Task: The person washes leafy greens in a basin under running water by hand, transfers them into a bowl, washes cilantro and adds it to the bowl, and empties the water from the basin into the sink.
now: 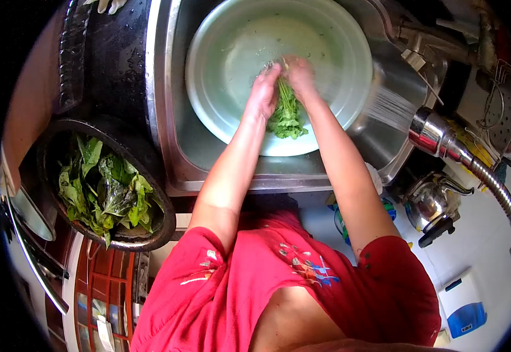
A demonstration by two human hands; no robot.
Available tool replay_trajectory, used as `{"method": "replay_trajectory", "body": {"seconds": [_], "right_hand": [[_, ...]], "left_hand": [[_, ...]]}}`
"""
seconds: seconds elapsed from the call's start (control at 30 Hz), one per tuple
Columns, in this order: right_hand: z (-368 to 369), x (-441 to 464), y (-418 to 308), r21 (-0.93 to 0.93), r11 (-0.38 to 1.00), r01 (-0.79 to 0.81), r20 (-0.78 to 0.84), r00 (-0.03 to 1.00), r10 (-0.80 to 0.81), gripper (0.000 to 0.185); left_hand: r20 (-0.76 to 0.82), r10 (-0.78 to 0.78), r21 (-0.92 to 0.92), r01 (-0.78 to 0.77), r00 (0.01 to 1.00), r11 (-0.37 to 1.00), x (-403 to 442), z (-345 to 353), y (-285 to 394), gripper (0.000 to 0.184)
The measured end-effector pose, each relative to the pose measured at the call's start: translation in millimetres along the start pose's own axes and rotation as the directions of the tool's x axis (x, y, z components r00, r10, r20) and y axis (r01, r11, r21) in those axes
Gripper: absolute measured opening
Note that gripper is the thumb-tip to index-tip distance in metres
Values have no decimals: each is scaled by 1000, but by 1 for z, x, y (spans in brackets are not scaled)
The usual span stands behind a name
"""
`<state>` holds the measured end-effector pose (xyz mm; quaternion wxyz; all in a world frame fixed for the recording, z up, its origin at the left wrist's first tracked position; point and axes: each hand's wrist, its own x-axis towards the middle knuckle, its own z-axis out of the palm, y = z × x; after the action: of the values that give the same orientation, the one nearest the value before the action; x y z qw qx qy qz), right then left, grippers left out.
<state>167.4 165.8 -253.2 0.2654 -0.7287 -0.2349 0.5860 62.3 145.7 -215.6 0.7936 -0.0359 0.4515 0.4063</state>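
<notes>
Two hands: left hand pinching one bunch of greens; right hand blurred, can't tell grip. One basin, one steel sink, one pot, kitchen.

Red top, short loose sleeves, low open neckline, fabric creased at the chest. Multicolour print right of centre: pale dabs above, blue and orange-red strokes below. Smaller patch by the left sleeve, whitish with a little orange, white streak under it. Few small dark marks on the right sleeve. Forearms uncovered. Left hand ungloved; right hand motion-blurred, detail unreadable.
</notes>
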Motion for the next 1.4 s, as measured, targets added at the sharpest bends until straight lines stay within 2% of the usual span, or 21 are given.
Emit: {"method": "replay_trajectory", "body": {"seconds": [0.07, 0.17, 0.2, 0.23, 0.27, 0.33, 0.37, 0.4, 0.5, 0.57, 0.6, 0.7, 0.73, 0.83, 0.97, 1.07, 1.17, 1.27, 1.4], "right_hand": [[-4, 24, 32, -123, 992, 16, -87, 996, -27, 41], [-1, 18, 20, -232, 958, 167, -119, 973, -199, 39], [0, 4, -2, 9, 998, 57, -84, 995, -57, 35], [1, -20, -35, 242, 968, -70, -15, 997, 75, 31], [1, -32, -51, 451, 869, -203, 82, 979, 187, 28], [-1, -22, -30, 234, 971, 51, 134, 987, -84, 29], [-3, -17, -18, 128, 974, 189, 181, 961, -210, 29], [-4, -18, -20, 87, 984, 157, 166, 971, -170, 29], [-4, -17, -23, -25, 994, 103, 103, 990, -100, 30], [-7, -13, -19, -98, 988, 117, 47, 992, -113, 30], [-7, -10, -17, -90, 989, 116, 77, 991, -109, 30], [-5, -10, -16, -106, 987, 123, 137, 985, -108, 34], [-2, -15, -21, -138, 982, 132, 134, 984, -114, 35], [-2, -15, -23, -176, 973, 152, 146, 981, -127, 38], [-5, 12, 2, -304, 944, 130, 90, 990, -107, 38], [1, -11, -22, 39, 998, 58, 74, 995, -61, 27], [-3, -27, -39, 160, 980, -117, 210, 974, 82, 24], [2, -28, -35, 18, 1000, 6, 248, 969, -10, 24], [3, -30, -44, 46, 992, -115, 154, 982, 106, 23]], "left_hand": [[30, 26, 235, -32, 999, 971, 0, -2, -10, 37], [58, -108, 242, 91, 992, 966, 1, -4, -13, 38], [7, -87, 302, 81, 996, 950, 2, -4, -14, 37], [-42, -62, 360, 73, 997, 930, 2, -4, -14, 35], [-90, -34, 417, 69, 995, 906, 3, -5, -14, 34], [-132, 37, 548, 41, 991, 836, 7, -7, -13, 33], [-126, 75, 619, 19, 989, 785, 9, -11, -14, 32], [-117, 111, 686, -1, 987, 727, 7, -9, -12, 31], [-167, 25, 538, 70, 986, 840, -2, 4, -3, 26], [-136, 165, 487, -79, 977, 870, -2, 8, 3, 23], [-123, 234, 458, -154, 964, 876, -1, 8, 4, 23], [-134, 213, 386, -147, 968, 911, 15, -4, 7, 21], [-171, 217, 423, -127, 961, 897, 17, -6, 9, 18], [-42, 231, 435, -191, 972, 880, 12, -3, 15, 18], [-109, 151, 466, -83, 983, 881, 5, 1, 16, 16], [-75, 97, 395, -59, 992, 917, 6, -5, 10, 16], [6, 52, 283, -52, 999, 958, 9, -12, 10, 17], [17, 42, 274, -45, 999, 961, 10, -15, 10, 18], [59, 52, 319, -68, 997, 945, 5, -8, 11, 19]]}}
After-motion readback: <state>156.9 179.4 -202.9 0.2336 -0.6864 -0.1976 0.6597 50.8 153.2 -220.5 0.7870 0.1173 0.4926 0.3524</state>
